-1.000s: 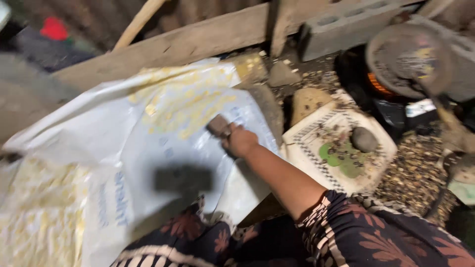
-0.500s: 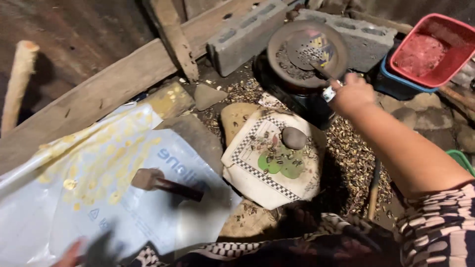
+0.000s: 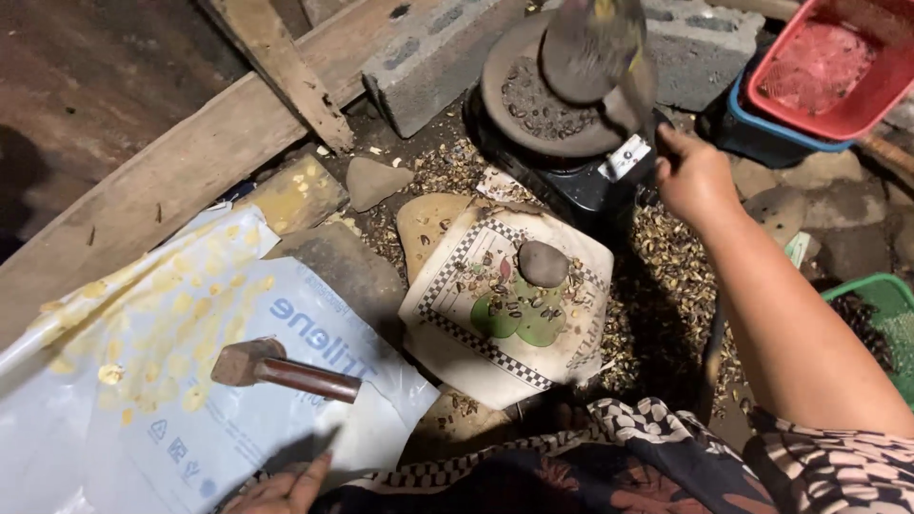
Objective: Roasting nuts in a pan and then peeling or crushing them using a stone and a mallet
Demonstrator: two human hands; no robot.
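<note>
Head view, looking down at a floor work spot.

Right hand (image 3: 693,176): reached forward to the far side, fingers closed on the metal handle (image 3: 628,157) of a blurred lid or scoop (image 3: 595,48), raised just above the pan (image 3: 543,100). Blur suggests motion. Lifted there, probably, to uncover or stir the dark seeds inside.

Pan: set on a black stove (image 3: 581,190), backed by a concrete block (image 3: 428,57), likely as a shield and stop.

Left hand (image 3: 281,490): low at the frame's bottom edge, only partly in view, fingers loose, grasping nothing; resting on the white sack (image 3: 190,419).

Hammer (image 3: 286,371): laid flat on the sack, head to the left, handle pointing right, near the left hand; parked within easy reach.

Stone (image 3: 543,264): small, round, grey, resting on the checkered mat (image 3: 505,305), among scattered seeds and husks. Mat spread over a flat rock (image 3: 428,224), apparently as a hard cracking base with a catch surface.

Husks (image 3: 666,286): strewn on the floor between mat and stove.

Red tub (image 3: 838,67): nested in a blue one (image 3: 752,124), top right, well apart from the mat. Green basket (image 3: 885,305): at the right edge, beside the forearm.
</note>
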